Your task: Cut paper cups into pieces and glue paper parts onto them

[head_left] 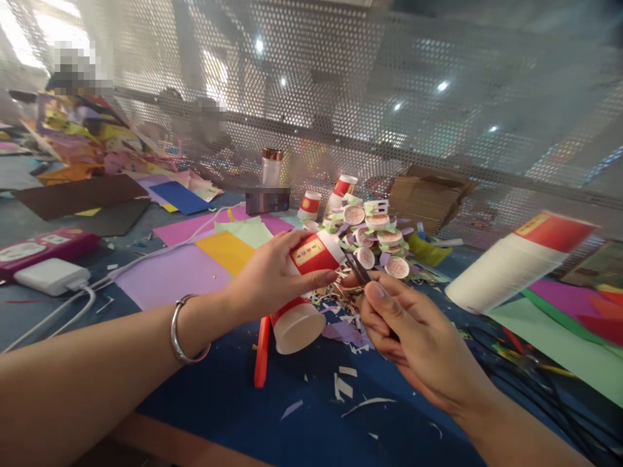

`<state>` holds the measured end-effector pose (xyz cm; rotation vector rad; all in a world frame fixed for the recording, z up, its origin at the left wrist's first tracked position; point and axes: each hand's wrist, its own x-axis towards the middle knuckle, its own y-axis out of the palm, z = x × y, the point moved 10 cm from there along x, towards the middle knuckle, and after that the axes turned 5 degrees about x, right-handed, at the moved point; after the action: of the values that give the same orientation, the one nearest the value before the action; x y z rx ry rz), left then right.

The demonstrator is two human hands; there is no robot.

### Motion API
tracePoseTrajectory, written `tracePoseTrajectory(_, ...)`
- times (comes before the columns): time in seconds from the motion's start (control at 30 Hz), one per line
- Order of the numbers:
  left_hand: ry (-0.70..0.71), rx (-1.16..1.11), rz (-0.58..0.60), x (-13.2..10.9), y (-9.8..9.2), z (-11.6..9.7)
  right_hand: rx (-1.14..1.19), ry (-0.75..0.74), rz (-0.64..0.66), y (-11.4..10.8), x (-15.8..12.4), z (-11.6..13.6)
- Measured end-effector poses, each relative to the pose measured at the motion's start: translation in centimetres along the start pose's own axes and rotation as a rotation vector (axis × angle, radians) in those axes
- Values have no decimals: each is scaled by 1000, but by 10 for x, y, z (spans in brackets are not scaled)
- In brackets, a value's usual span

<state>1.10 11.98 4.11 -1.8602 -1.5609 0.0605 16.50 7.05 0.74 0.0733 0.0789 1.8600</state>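
My left hand (275, 266) is wrapped round a red-and-white paper cup (311, 253), held tilted with its white end to the right. Closed round a slim dark tool (361, 269), my right hand (409, 331) has its tip beside that white end. The tool's exact kind and whether it touches the cup are unclear. Below my left hand another paper cup (299, 327) lies with its open rim facing me. Behind my hands stands a pile of cut cup pieces (377, 233) with round printed bottoms and pale strips.
A tilted stack of paper cups (516, 266) is at right, near black cables (540, 395). A red stick-like object (261, 353) and paper scraps (344, 386) lie in front. Coloured sheets (170, 275), a power strip (43, 250) and white charger (51, 275) are left; a perforated screen (316, 97) stands behind.
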Motion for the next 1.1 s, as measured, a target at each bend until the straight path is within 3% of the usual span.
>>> tracePoseTrajectory(0.2,-61,103,-15,-2,-1,1,-14,48,20,2,0,-8)
tracePoseTrajectory(0.4,-33,133,-79,-5,-6,-3,2,49,9,2,2,-10)
tracePoseTrajectory(1.1,16,192,-145,-7,-6,-8,13,76,-70,1,-2,-10)
